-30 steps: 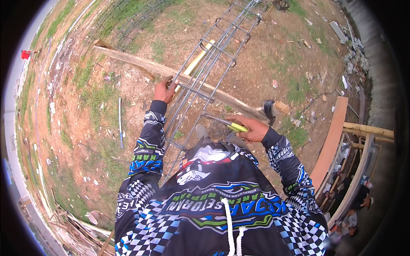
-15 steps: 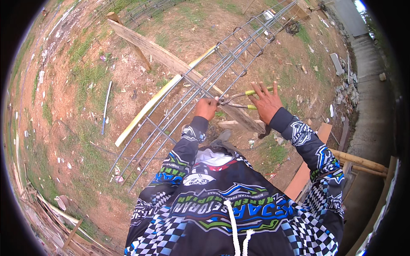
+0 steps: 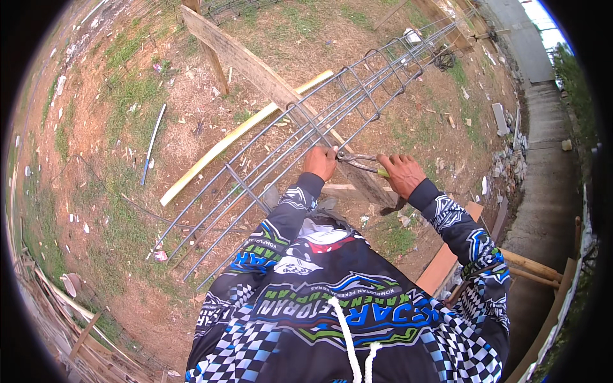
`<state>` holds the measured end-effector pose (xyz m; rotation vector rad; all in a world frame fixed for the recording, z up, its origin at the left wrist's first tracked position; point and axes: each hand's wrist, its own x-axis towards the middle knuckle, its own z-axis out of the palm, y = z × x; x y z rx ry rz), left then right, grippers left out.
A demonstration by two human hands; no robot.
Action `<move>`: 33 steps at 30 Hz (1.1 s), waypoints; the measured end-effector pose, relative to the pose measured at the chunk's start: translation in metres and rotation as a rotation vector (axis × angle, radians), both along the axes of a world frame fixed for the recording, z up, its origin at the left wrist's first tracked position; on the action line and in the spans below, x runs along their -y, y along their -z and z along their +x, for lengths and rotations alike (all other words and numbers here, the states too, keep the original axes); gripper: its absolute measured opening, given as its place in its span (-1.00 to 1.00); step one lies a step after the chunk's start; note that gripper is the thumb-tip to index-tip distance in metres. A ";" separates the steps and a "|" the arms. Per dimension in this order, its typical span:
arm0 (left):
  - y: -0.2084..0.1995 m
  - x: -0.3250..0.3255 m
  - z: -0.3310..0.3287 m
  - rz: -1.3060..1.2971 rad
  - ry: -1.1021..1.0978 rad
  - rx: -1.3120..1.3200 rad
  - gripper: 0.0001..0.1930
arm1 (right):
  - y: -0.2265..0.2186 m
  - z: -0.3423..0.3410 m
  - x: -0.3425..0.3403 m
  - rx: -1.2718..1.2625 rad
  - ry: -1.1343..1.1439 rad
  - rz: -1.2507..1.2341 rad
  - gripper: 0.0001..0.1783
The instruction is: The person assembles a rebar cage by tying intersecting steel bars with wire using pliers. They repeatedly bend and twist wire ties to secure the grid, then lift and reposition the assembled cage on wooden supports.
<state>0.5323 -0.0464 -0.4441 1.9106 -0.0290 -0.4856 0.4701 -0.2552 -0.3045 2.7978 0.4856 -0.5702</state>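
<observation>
My right hand [image 3: 403, 175] is wrapped round the yellow-green handles of steel pincers [image 3: 359, 160], which are squeezed together. Their jaws point left, right beside the fingertips of my left hand [image 3: 320, 161]. That left hand is closed at the near side of a steel rebar cage [image 3: 300, 142], and what lies between its fingers is hidden. Long parallel bars run diagonally from lower left to upper right, with square stirrups [image 3: 371, 89] round them farther up. Under the cage, a wooden plank [image 3: 262, 83] set on edge crosses beneath the bars close to both hands.
A pale yellow wooden strip [image 3: 217, 155] lies left of the cage. A blue-ended rod [image 3: 152, 145] is on the grassy soil farther left. Orange-brown board [image 3: 440, 271] and bamboo poles [image 3: 533, 267] are at the lower right, beside a concrete channel [image 3: 549, 172]. Loose timber [image 3: 70, 338] lies lower left.
My right hand has gone from spread fingers against parted pincer handles to a closed grip that squeezes them together. The left hand stays at the bars; the view has shifted slightly.
</observation>
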 end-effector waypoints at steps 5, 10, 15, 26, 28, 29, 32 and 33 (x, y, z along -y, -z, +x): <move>0.009 0.002 0.000 -0.036 0.004 -0.001 -0.61 | 0.010 -0.007 0.010 0.012 -0.102 -0.010 -0.62; 0.023 0.008 -0.002 -0.041 0.005 0.051 -0.57 | 0.015 -0.006 0.016 0.019 -0.035 0.075 -0.63; 0.022 0.005 -0.004 -0.058 -0.004 0.086 -0.58 | -0.013 0.017 -0.010 -0.233 0.188 0.036 -0.71; -0.004 -0.007 0.013 -0.477 -0.072 -0.660 -0.38 | -0.046 0.152 -0.080 -0.491 -0.097 -0.411 -0.81; 0.004 -0.008 0.013 -0.433 0.041 -0.543 -0.25 | -0.056 0.120 -0.068 -0.419 -0.042 -0.307 -0.79; 0.005 -0.005 0.010 -0.418 0.020 -0.562 -0.23 | -0.057 0.104 -0.061 -0.393 -0.012 -0.278 -0.78; 0.007 -0.004 0.014 -0.408 0.004 -0.616 -0.13 | -0.050 0.077 -0.051 -0.343 0.129 -0.201 -0.77; 0.003 -0.005 0.014 -0.408 -0.016 -0.613 -0.11 | -0.047 0.080 -0.051 -0.341 0.090 -0.186 -0.73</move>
